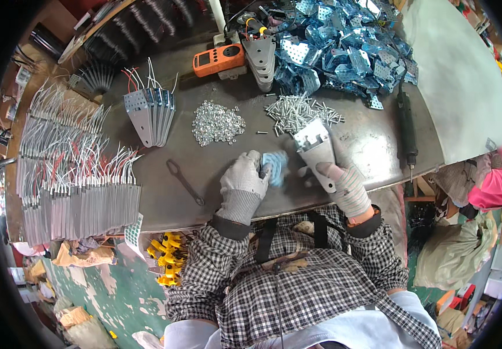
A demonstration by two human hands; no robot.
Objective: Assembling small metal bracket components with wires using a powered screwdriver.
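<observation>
My left hand [244, 179], in a grey knit glove, is closed on a small blue-filmed metal plate [276, 167], which is blurred. My right hand [350, 189], in a striped glove, grips the narrow end of a tapered grey metal bracket [317, 150]. The bracket's wide, notched end points away from me, and a gap separates it from the blue plate. Just beyond the bracket lies a heap of silver screws [297, 111]. Farther left is a pile of small nuts [217, 123]. A flat dark wrench [185, 181] rests left of my left hand.
Many blue-filmed plates [344, 49] are heaped at the far right, beside stacked grey brackets [259, 58] and an orange meter [218, 60]. Brackets with wires [150, 116] stand farther left. Rows of wired grey strips [82, 209] line the left edge. A power screwdriver [406, 125] hangs at right.
</observation>
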